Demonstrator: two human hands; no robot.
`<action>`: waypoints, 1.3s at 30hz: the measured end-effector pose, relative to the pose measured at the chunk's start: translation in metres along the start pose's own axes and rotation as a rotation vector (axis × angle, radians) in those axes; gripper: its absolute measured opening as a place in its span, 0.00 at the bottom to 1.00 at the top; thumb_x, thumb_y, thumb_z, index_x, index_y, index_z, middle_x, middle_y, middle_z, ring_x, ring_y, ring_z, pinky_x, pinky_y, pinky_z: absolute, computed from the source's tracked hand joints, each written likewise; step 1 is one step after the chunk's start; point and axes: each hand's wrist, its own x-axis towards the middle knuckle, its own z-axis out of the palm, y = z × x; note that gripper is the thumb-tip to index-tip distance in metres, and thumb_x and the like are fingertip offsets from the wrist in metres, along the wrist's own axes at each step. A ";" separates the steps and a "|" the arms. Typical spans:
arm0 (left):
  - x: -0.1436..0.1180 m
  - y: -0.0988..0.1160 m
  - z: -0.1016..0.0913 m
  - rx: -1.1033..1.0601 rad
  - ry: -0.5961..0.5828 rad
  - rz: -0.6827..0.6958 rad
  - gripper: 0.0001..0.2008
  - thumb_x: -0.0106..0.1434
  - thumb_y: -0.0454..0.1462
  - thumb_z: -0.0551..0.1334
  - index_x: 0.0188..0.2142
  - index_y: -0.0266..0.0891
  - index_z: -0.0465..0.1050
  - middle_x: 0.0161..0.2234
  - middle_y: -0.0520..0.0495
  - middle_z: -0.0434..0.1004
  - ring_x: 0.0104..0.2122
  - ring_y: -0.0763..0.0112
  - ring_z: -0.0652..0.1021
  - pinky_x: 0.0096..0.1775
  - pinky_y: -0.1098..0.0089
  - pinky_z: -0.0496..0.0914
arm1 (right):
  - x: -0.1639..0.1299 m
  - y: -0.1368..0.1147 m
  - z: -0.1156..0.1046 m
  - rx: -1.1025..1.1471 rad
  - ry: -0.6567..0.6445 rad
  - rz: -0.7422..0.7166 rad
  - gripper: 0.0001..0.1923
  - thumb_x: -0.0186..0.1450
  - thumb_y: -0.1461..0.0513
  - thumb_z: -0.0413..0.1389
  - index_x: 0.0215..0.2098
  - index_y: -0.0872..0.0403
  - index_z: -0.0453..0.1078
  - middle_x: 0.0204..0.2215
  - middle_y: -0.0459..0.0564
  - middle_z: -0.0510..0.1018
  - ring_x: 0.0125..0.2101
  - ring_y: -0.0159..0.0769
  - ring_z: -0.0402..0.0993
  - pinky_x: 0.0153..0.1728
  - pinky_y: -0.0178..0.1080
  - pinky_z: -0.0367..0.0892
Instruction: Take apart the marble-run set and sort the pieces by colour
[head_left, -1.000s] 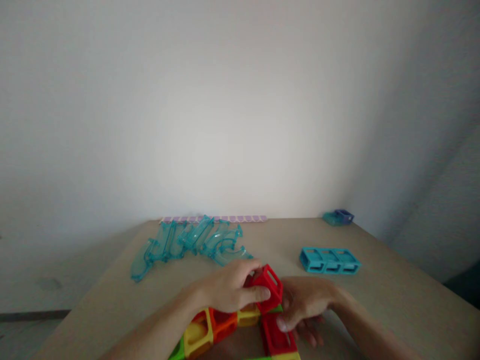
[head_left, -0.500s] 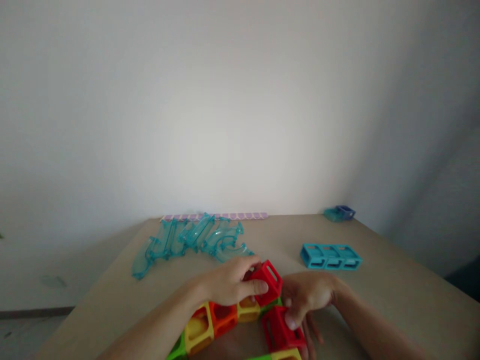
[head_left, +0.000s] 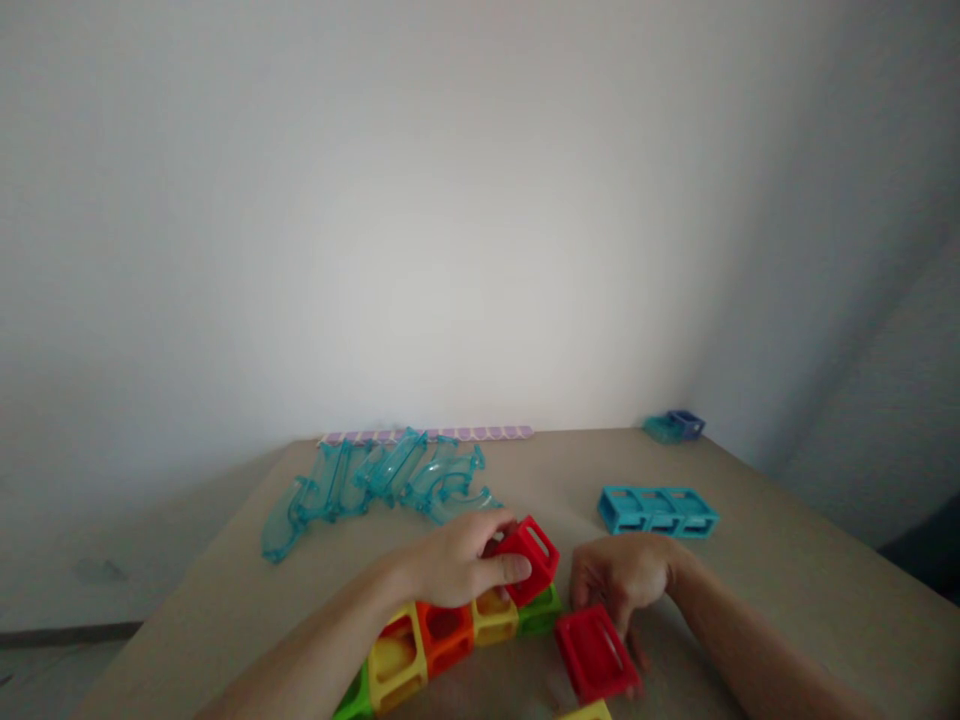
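Observation:
My left hand (head_left: pixel 457 560) is closed around a red hollow cube block (head_left: pixel 534 560), thumb across its near side. That cube is above the end of a row of open-sided cube blocks. In the row I see a green block (head_left: pixel 541 612), a yellow block (head_left: pixel 495 617), an orange block (head_left: pixel 446 637) and a larger yellow piece (head_left: pixel 395 660). My right hand (head_left: pixel 624 580) grips a second red block (head_left: pixel 596 655), which is tilted and apart from the green block. Some of its fingers are hidden behind this block.
Clear blue curved track pieces (head_left: pixel 397 470) lie in a pile at the back left. A teal three-cell block (head_left: pixel 658 512) sits at the right. A purple patterned strip (head_left: pixel 472 433) runs along the wall. A dark blue block (head_left: pixel 686 425) stands in the far right corner.
My right hand has turned its red block and shifted it right, away from the green block, which now shows more fully. My left hand and its cube have barely moved.

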 end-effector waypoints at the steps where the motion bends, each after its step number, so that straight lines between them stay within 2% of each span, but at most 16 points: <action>1: 0.000 0.000 0.000 0.010 0.005 -0.006 0.17 0.61 0.48 0.60 0.41 0.38 0.67 0.36 0.48 0.74 0.35 0.67 0.74 0.40 0.69 0.67 | -0.001 0.001 -0.001 0.000 0.008 -0.009 0.24 0.45 0.51 0.69 0.32 0.60 0.74 0.23 0.49 0.80 0.25 0.39 0.79 0.24 0.34 0.74; 4: 0.000 0.000 0.000 0.024 0.015 -0.019 0.17 0.61 0.48 0.60 0.40 0.38 0.67 0.35 0.48 0.74 0.34 0.67 0.74 0.39 0.69 0.67 | -0.003 0.000 -0.002 0.018 0.030 -0.035 0.22 0.46 0.53 0.69 0.32 0.61 0.74 0.22 0.50 0.80 0.24 0.39 0.79 0.23 0.32 0.73; 8: 0.001 0.000 -0.001 0.012 0.018 -0.012 0.17 0.60 0.48 0.60 0.40 0.37 0.67 0.34 0.48 0.74 0.33 0.68 0.74 0.38 0.70 0.66 | -0.004 -0.003 -0.002 0.047 0.060 0.001 0.14 0.49 0.59 0.65 0.30 0.61 0.74 0.22 0.51 0.80 0.22 0.37 0.79 0.21 0.30 0.73; 13: -0.006 0.017 0.000 0.061 -0.029 0.057 0.13 0.58 0.45 0.63 0.35 0.38 0.68 0.31 0.52 0.70 0.30 0.72 0.70 0.34 0.73 0.64 | 0.000 -0.006 -0.001 0.059 0.103 0.076 0.09 0.49 0.63 0.59 0.27 0.62 0.75 0.21 0.51 0.80 0.21 0.35 0.78 0.20 0.30 0.73; 15: -0.011 0.029 0.005 0.164 -0.146 0.103 0.12 0.54 0.44 0.66 0.33 0.39 0.69 0.32 0.51 0.72 0.32 0.70 0.71 0.37 0.71 0.65 | 0.002 -0.005 -0.001 0.053 0.114 0.104 0.09 0.47 0.63 0.58 0.25 0.62 0.74 0.19 0.51 0.79 0.19 0.35 0.78 0.19 0.30 0.73; 18: -0.017 0.042 0.017 0.287 -0.402 0.186 0.08 0.54 0.41 0.66 0.32 0.42 0.70 0.35 0.50 0.74 0.36 0.64 0.74 0.43 0.65 0.66 | 0.006 -0.003 -0.001 0.047 0.142 0.114 0.09 0.46 0.63 0.57 0.24 0.61 0.74 0.16 0.51 0.78 0.16 0.36 0.76 0.16 0.31 0.72; 21: -0.018 0.047 0.028 0.399 -0.510 0.163 0.02 0.56 0.38 0.62 0.30 0.44 0.71 0.33 0.50 0.76 0.35 0.61 0.76 0.44 0.61 0.66 | 0.007 -0.001 0.000 0.042 0.172 0.101 0.08 0.44 0.64 0.56 0.23 0.60 0.74 0.15 0.50 0.78 0.15 0.36 0.76 0.14 0.30 0.71; 23: -0.018 0.046 0.031 0.436 -0.499 0.152 0.01 0.56 0.36 0.61 0.30 0.45 0.71 0.31 0.51 0.76 0.32 0.62 0.76 0.41 0.61 0.67 | 0.005 -0.001 0.001 0.039 0.181 0.089 0.08 0.45 0.65 0.57 0.23 0.60 0.74 0.15 0.50 0.78 0.15 0.37 0.76 0.13 0.29 0.70; 28: -0.015 0.041 0.029 0.486 -0.496 0.162 0.05 0.54 0.33 0.61 0.32 0.44 0.71 0.30 0.51 0.75 0.29 0.66 0.74 0.39 0.66 0.67 | -0.006 0.006 -0.004 0.034 0.197 0.039 0.08 0.46 0.63 0.60 0.24 0.61 0.74 0.19 0.53 0.80 0.19 0.40 0.78 0.15 0.30 0.71; 32: -0.012 0.031 0.026 0.507 -0.468 0.200 0.09 0.49 0.31 0.64 0.32 0.42 0.70 0.28 0.54 0.71 0.28 0.69 0.71 0.36 0.69 0.66 | -0.016 0.016 -0.013 0.044 0.246 -0.054 0.09 0.45 0.63 0.62 0.24 0.61 0.74 0.19 0.52 0.80 0.20 0.41 0.79 0.16 0.32 0.72; 36: -0.011 0.022 0.018 0.290 -0.328 0.209 0.13 0.46 0.39 0.70 0.27 0.39 0.68 0.24 0.56 0.64 0.24 0.74 0.66 0.31 0.73 0.62 | -0.020 0.019 -0.014 0.078 0.348 -0.263 0.08 0.45 0.63 0.60 0.22 0.62 0.73 0.17 0.52 0.78 0.18 0.39 0.76 0.15 0.32 0.70; 39: -0.010 0.018 0.013 -0.086 -0.132 0.140 0.14 0.52 0.45 0.67 0.29 0.37 0.69 0.26 0.53 0.66 0.26 0.74 0.67 0.29 0.74 0.62 | -0.011 0.011 -0.010 0.129 0.472 -0.486 0.12 0.46 0.60 0.54 0.22 0.63 0.73 0.17 0.54 0.78 0.17 0.37 0.75 0.16 0.32 0.70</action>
